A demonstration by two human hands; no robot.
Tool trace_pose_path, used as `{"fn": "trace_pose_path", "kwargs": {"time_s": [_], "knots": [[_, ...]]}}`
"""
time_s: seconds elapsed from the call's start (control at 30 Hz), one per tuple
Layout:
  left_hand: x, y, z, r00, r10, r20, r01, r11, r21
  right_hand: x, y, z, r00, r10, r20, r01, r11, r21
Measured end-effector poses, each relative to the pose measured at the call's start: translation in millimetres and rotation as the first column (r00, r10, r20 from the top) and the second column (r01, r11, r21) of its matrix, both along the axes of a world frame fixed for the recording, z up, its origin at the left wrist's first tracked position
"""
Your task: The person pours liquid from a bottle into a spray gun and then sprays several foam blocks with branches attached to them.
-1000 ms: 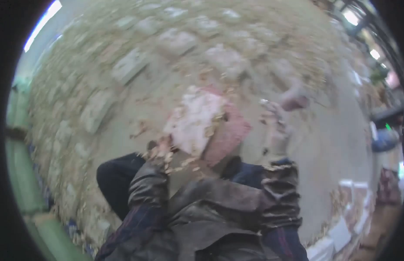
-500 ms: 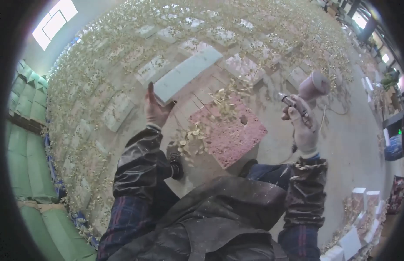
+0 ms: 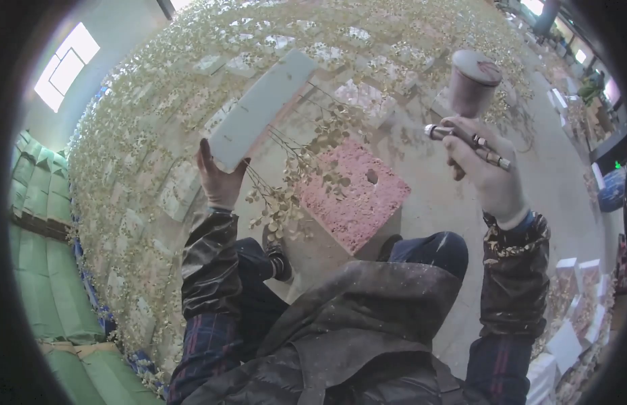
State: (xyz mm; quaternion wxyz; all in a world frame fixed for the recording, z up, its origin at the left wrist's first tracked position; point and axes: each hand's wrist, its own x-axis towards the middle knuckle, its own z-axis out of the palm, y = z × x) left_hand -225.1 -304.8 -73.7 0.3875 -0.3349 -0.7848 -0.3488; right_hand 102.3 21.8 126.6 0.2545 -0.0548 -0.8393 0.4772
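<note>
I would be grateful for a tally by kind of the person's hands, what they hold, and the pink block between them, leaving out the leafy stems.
Hands (left hand, right hand): 2
Spray gun: 1
Cup on it: 1
Long pale block: 1
Pink block: 1
Total: 6

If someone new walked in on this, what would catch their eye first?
Probably the pink, rough-surfaced block in the middle, with leafy stems beside and partly over it. Next, the spray gun with its big cup, held up in the right hand, and the pale slab in the left.
</note>
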Motion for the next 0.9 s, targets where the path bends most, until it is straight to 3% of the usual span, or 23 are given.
{"fn": "trace_pose_path", "kwargs": {"time_s": [0.07, 0.17, 0.3, 0.37, 0.47, 0.57, 0.67, 0.77, 0.87, 0.9], "knots": [[5, 1, 3, 0.994, -0.003, 0.110, -0.001, 1.000, 0.031, -3, 1, 4, 0.989, -0.098, 0.115, 0.105, 0.993, -0.055], [6, 1, -1, 0.952, 0.025, 0.304, -0.031, 0.999, 0.016, -3, 4, 4, 0.986, -0.108, 0.126, 0.119, 0.989, -0.083], [5, 11, -1, 0.993, 0.098, 0.067, -0.094, 0.994, -0.051, -3, -18, 12, 0.998, -0.035, 0.055, 0.038, 0.998, -0.052], [-1, 15, -4, 0.990, 0.135, -0.047, -0.138, 0.989, -0.061, -1, -26, 18, 0.996, 0.062, 0.069, -0.064, 0.998, 0.028], [-11, 18, -11, 0.979, 0.187, -0.082, -0.194, 0.977, -0.088, 0, -37, 15, 0.953, 0.276, -0.129, -0.240, 0.941, 0.240], [-2, 23, 0, 0.954, 0.293, -0.064, -0.300, 0.941, -0.158, 5, -61, 25, 0.971, 0.237, -0.024, -0.231, 0.961, 0.149], [3, 29, 11, 0.918, 0.351, -0.184, -0.381, 0.908, -0.172, 0, -36, -17, 0.908, 0.369, -0.197, -0.384, 0.922, -0.047], [1, 31, 13, 0.903, 0.364, -0.229, -0.400, 0.906, -0.138, -2, -47, -5, 0.919, 0.390, -0.057, -0.388, 0.921, 0.039], [2, 32, 12, 0.908, 0.389, -0.154, -0.414, 0.892, -0.184, -7, -62, 6, 0.913, 0.398, 0.085, -0.406, 0.905, 0.127], [3, 33, 11, 0.904, 0.399, -0.150, -0.422, 0.888, -0.181, -7, -69, 5, 0.914, 0.400, 0.061, -0.405, 0.905, 0.127]]}}
